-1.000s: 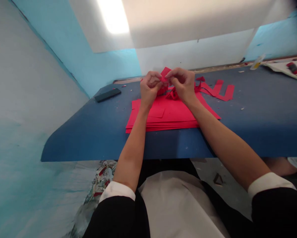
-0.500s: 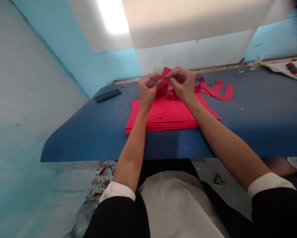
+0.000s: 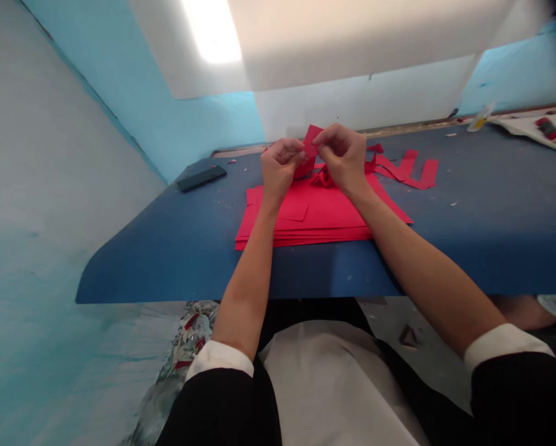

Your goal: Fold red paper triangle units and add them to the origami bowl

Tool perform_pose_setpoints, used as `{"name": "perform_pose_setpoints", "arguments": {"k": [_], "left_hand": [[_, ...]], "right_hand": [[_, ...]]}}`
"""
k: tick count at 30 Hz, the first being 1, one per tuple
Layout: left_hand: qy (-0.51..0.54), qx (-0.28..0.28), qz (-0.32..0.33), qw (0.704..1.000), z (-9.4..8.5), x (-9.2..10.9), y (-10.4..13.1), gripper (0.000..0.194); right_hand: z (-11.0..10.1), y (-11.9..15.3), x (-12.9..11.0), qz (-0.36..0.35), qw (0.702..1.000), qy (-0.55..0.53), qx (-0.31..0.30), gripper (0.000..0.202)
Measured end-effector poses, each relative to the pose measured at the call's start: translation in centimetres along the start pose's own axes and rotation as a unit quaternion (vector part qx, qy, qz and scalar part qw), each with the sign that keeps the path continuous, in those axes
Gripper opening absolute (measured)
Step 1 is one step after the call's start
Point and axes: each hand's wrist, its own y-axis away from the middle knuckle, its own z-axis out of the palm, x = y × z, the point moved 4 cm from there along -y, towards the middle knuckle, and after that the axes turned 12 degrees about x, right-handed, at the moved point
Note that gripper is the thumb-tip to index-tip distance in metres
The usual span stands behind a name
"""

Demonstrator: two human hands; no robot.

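Observation:
Between my two hands is a small piece of red paper (image 3: pixel 312 135), held up above the far part of a stack of red paper sheets (image 3: pixel 333 214). My left hand (image 3: pixel 280 162) pinches its left side, fingers curled. My right hand (image 3: pixel 341 155) grips the right side between thumb and fingertips. Folded red paper pieces (image 3: pixel 323 179) lie on the stack just behind and under my hands, partly hidden by them. A smaller red paper rectangle (image 3: pixel 294 210) rests on the stack near my left wrist.
The blue tabletop (image 3: pixel 166 248) carries a dark flat object (image 3: pixel 202 179) at left and red paper strips (image 3: pixel 412 173) at right. A small bottle (image 3: pixel 481 118) stands tilted at the back right, near a white sheet (image 3: pixel 533 131). Below left is a heap of scraps (image 3: pixel 191 337).
Both hands keep hold of the red paper piece. It has shifted very slightly to the right and tilted a little, with my left hand moving along with it.

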Motion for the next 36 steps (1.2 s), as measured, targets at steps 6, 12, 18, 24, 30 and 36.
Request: {"name": "perform_pose_setpoints", "arguments": {"k": [6,12,18,24,30,36], "left_hand": [[-0.004,-0.016,0.046,0.999,0.3,0.7,0.3,0.046],[0.003,0.033,-0.028,0.999,-0.1,0.4,0.5,0.058],[0.022,0.056,-0.056,0.997,-0.3,0.7,0.6,0.057],[0.019,0.031,-0.015,0.999,0.3,1.8,0.8,0.066],[0.007,0.02,0.042,0.999,0.0,1.2,0.4,0.04],[0.003,-0.005,0.028,1.0,-0.3,0.0,0.1,0.019]], "right_hand": [[0.3,0.1,0.1,0.038,0.999,-0.022,-0.018,0.034],[0.7,0.3,1.1,0.047,0.997,-0.043,-0.042,0.046],[1.2,0.1,1.7,0.051,0.995,-0.077,-0.04,0.058],[1.1,0.1,1.0,0.072,0.993,-0.095,-0.021,0.068],[0.6,0.2,0.4,0.038,0.996,-0.074,-0.022,0.049],[0.5,0.1,0.0,-0.002,0.997,-0.075,0.01,0.036]]}}
